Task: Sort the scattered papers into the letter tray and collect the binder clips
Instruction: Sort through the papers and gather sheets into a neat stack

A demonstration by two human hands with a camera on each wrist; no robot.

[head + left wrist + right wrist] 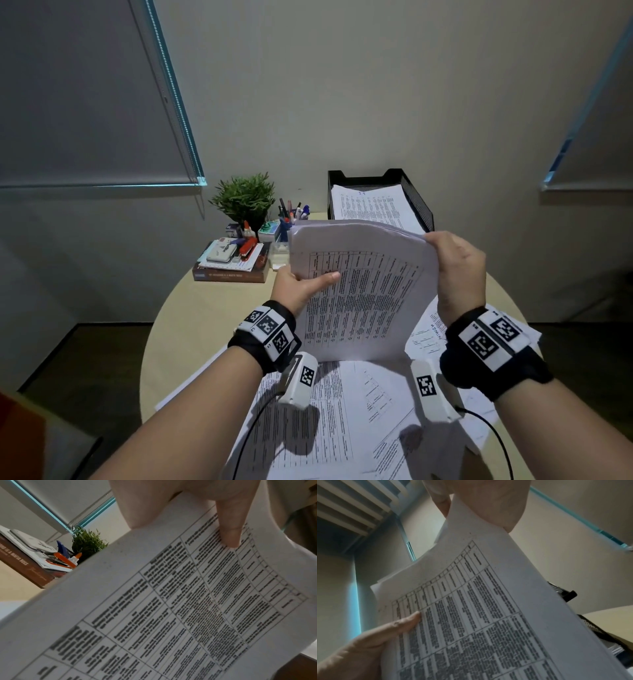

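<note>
Head view shows you holding a stack of papers [359,291] upright above the round surface [191,329], its lower edge just over the loose sheets [329,421] still scattered there. Your left hand [301,287] has a narrow grip on the stack's left edge, thumb laid flat across the printed table. Your right hand [459,270] pinches the top right corner, fingers curled over the edge. The black letter tray [416,198] sits beyond the stack at the far side, already holding printed pages. Left of it stand a small plant [245,198], a pen holder [291,216] and a book [229,274] piled with desk items. You cannot make out any binder clips.
</note>
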